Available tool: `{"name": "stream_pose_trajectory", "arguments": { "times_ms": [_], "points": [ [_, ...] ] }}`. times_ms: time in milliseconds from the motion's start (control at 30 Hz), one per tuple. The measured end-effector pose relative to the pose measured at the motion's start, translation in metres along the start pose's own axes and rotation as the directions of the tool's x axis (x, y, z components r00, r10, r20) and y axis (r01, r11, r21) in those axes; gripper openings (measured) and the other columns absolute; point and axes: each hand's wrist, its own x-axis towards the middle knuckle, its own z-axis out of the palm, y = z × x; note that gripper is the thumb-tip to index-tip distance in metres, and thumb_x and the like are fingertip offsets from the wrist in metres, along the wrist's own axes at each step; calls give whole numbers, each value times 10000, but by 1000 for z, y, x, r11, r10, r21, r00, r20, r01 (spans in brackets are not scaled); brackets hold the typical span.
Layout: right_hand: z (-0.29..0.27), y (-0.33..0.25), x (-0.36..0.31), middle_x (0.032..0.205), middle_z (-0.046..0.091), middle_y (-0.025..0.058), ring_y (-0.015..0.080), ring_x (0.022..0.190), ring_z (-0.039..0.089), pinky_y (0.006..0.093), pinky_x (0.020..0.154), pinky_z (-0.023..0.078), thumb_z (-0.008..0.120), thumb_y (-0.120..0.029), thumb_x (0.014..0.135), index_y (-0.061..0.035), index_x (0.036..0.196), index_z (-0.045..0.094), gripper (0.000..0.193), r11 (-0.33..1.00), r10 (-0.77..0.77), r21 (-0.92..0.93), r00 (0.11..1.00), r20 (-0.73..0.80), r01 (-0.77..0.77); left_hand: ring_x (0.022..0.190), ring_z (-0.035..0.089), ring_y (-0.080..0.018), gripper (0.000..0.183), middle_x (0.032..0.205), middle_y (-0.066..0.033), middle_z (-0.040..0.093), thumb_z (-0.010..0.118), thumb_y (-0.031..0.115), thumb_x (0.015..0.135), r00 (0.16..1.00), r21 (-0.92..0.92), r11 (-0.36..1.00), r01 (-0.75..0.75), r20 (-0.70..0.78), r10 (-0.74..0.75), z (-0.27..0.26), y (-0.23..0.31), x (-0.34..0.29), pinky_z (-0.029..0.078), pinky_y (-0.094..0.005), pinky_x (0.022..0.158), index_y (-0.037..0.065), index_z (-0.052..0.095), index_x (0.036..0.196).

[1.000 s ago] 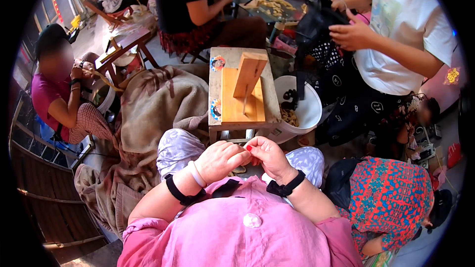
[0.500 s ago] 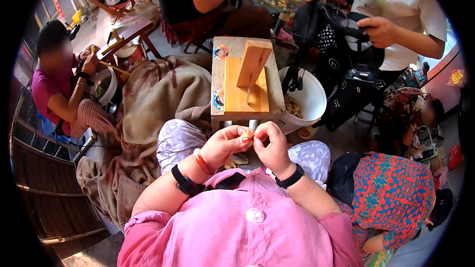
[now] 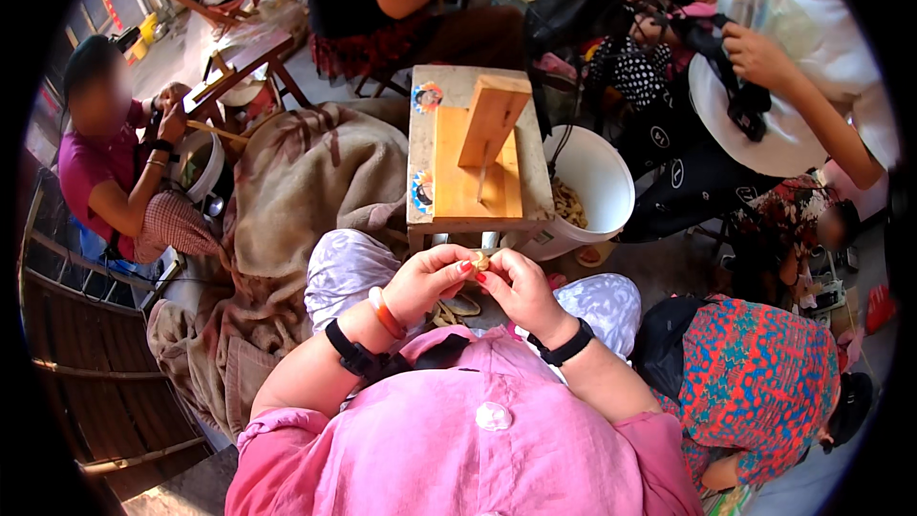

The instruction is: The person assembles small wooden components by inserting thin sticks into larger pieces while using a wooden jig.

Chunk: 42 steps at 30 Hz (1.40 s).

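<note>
My left hand [image 3: 432, 289] and my right hand [image 3: 523, 292] meet in front of my chest, just short of a small wooden table [image 3: 420, 141]. Both are closed in a pinch on one small yellowish-tan piece [image 3: 480, 263], its kind too small to make out. Thumbs and forefingers press it from either side. Beyond the hands, on the table, stands a wooden stand [image 3: 494, 124] with a flat base, a tilted upright board and a thin rod. To its right, a white bucket [image 3: 616, 177] holds several tan strips [image 3: 567, 203].
A brown blanket [image 3: 315, 162] drapes something at the left. A person in purple [image 3: 115, 172] sits beyond it with a pail. At upper right a standing person [image 3: 774, 57] handles black bags and cords. Another person in a patterned top [image 3: 764, 377] bends close on my right.
My fingers have shifted round the small piece, and more of it shows now. The standing person's arms have spread apart, moving the black bag and cords; a pale round shape now shows there.
</note>
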Motion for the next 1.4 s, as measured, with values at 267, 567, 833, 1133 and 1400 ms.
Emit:
{"name": "stream_pose_trajectory", "arguments": {
  "times_ms": [267, 567, 833, 1133, 1400],
  "points": [
    [-23, -32, 0, 742, 574, -9, 45, 653, 527, 200, 588, 453, 520, -191, 993, -59, 859, 518, 188, 761, 286, 461, 874, 393, -456, 645, 415, -28, 202, 801, 72, 519, 583, 238, 980, 985, -91, 995, 29, 171, -13, -26, 23, 3, 305, -169, 555, 70, 588, 1091],
    [-43, -16, 12, 851, 614, 113, 223, 738, 617, 306, 685, 491, 522, -167, 977, 5, 987, 545, 173, 972, -119, -198, 991, 55, 127, 804, 495, -38, 146, 892, 40, 554, 589, 119, 968, 975, 265, 964, -23, 219, -36, -30, 26, 8, 425, -192, 722, 45, 527, 1078],
    [-36, -41, 37, 709, 570, 144, 353, 664, 587, 408, 589, 466, 651, -7, 731, -43, 835, 528, 166, 866, -318, -350, 934, 165, 357, 803, 616, -165, 112, 881, -68, 626, 639, 90, 911, 952, 792, 528, -307, 252, 175, -7, 54, 25, 493, -292, 706, 29, 583, 987],
    [-58, -29, 56, 680, 588, 126, 286, 611, 604, 354, 551, 462, 632, -10, 747, -38, 799, 525, 122, 954, -104, -276, 993, 64, 117, 765, 599, -265, 132, 824, -119, 600, 621, 154, 925, 941, 871, 372, -321, 250, 227, -32, 58, 55, 489, -347, 699, 27, 605, 955],
    [-51, 1, 94, 832, 648, 142, 267, 744, 655, 338, 664, 514, 624, -17, 807, -28, 947, 581, 148, 974, -82, -220, 984, -160, 45, 748, 565, -224, 146, 820, -119, 609, 542, 145, 958, 946, 857, 478, -195, 35, 323, -35, 61, 81, 469, -327, 698, 9, 593, 962]
  ]
}}
